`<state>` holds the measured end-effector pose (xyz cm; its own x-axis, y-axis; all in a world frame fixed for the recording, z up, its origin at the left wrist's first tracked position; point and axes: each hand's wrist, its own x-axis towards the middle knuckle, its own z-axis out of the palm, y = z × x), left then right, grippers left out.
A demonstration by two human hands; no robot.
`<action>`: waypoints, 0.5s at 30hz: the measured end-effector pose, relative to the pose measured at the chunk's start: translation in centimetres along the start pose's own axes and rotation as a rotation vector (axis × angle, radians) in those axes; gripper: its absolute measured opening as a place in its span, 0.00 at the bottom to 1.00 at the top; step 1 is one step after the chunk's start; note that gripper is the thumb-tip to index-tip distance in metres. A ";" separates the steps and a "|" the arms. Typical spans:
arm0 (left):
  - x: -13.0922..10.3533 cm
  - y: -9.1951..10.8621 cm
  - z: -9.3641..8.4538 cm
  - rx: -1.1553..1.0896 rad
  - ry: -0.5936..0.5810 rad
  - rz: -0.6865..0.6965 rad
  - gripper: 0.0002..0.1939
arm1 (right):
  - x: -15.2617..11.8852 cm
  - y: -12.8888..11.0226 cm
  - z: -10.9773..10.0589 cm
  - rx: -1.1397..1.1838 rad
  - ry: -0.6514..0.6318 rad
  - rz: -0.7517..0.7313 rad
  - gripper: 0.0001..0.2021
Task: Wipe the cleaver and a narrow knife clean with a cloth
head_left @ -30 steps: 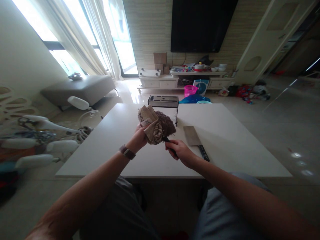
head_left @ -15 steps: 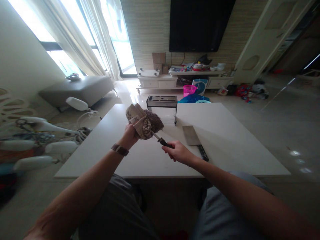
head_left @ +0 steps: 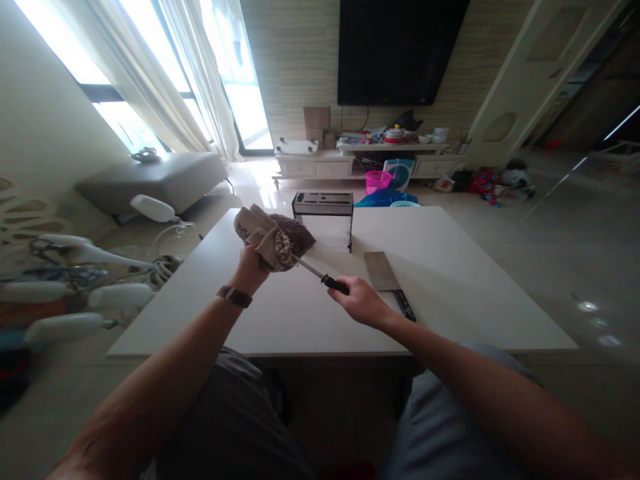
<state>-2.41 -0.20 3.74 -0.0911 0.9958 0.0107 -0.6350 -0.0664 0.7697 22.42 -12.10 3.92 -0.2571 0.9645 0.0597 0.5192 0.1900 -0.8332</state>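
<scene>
My left hand [head_left: 253,265] grips a brown and beige cloth [head_left: 273,237], bunched around the far part of a thin metal rod. That rod belongs to a sharpening steel [head_left: 311,269] with a black handle, which my right hand [head_left: 361,301] is closed around. The end of the rod is hidden in the cloth. Both hands are above the white table [head_left: 300,327]. To the right of my right hand a cleaver [head_left: 381,272] lies flat, its black handle towards me. Behind the cloth stands a knife block [head_left: 326,201] with a slotted top and clear front.
A lamp with several white shades [head_left: 120,295] lies left of the table, close to its edge. Beyond the table are a pink basket [head_left: 378,181], a blue bag [head_left: 387,197] and a low white cabinet [head_left: 335,168]. A grey bench [head_left: 160,180] stands by the window.
My left hand and the cloth have moved left, along the rod and away from the handle. More of the metal rod shows. My right hand has shifted only slightly right.
</scene>
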 end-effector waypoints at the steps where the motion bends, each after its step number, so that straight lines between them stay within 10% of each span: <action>1: 0.1 0.2 -0.1 0.000 0.013 0.015 0.18 | 0.0 0.0 0.0 0.014 -0.008 0.008 0.12; 15: -1.3 0.8 -0.1 -0.095 -0.094 0.041 0.20 | -0.2 -0.1 0.0 0.554 -0.077 0.135 0.14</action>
<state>-2.82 -1.58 4.26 -0.0486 0.9934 0.1040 -0.7025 -0.1080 0.7034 22.44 -12.29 3.98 -0.2877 0.9535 -0.0901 0.0524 -0.0782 -0.9956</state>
